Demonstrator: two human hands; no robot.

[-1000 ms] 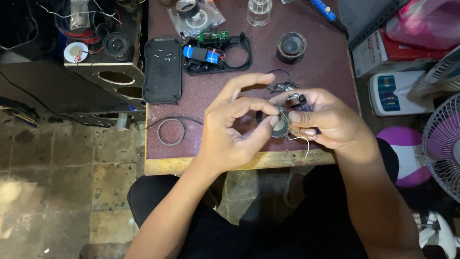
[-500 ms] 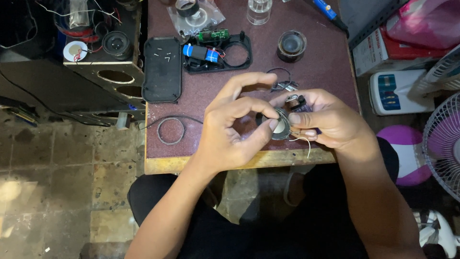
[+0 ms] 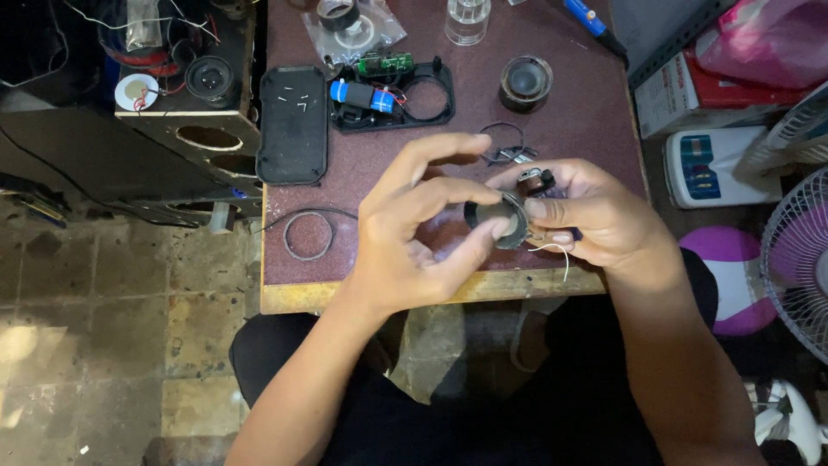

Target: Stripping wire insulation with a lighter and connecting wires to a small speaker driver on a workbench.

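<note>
While above the table's near edge [image 3: 431, 293], 2 hands [image 3: 509, 220] both pinched around 1 small round speaker [image 3: 504, 220].

I take this for a small, makeshift electronics repair spot, probably in a home or back room. I see a worn maroon-topped table [image 3: 586, 112] strewn with speaker parts: a black plastic cover [image 3: 293, 125] with loose screws on it, an open black frame [image 3: 405, 91] holding a green circuit board and a blue cylindrical cell, a small round speaker driver [image 3: 525, 83], a roll of tape [image 3: 338, 13] and a loose rubber ring [image 3: 310, 235]. To the side stands a dark speaker cabinet [image 3: 185, 129] with empty round cut-outs and stray wires. The floor [image 3: 103, 302] is stained, cracked tile, and a white fan [image 3: 798, 259] stands nearby.
</note>
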